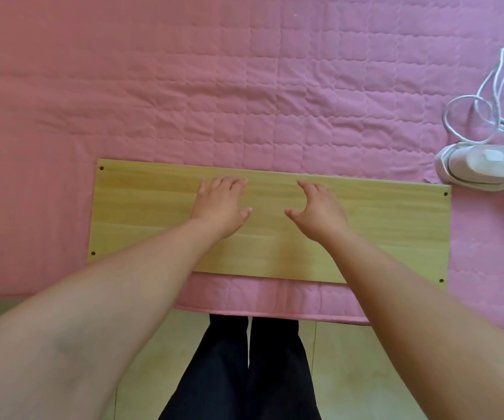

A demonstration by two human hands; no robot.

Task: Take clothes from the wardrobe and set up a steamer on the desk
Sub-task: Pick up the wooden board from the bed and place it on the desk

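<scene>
We had a wooden board (275,219) lying flat on the bed (184,86), close to its near edge, and both hands were spread open on top of it, holding nothing. Our left hand (221,204) lay palm down with fingers flat toward the board's far edge; our right hand (320,207) rested just beside it, thumb out, fingers slightly curled. The steamer (478,166) sat on the quilt by the board's far right corner, toward the bed's right edge, its white cord (487,98) looped loosely beyond it. No clothes were in view.

The step in hand seemed to be settling the board as a firm work surface. To do it well, we judged we should press evenly through both palms, square the long side with the bed's near edge, and check that it did not rock on the soft quilt before lifting the steamer onto it. We should also keep the cord clear of the board.
</scene>
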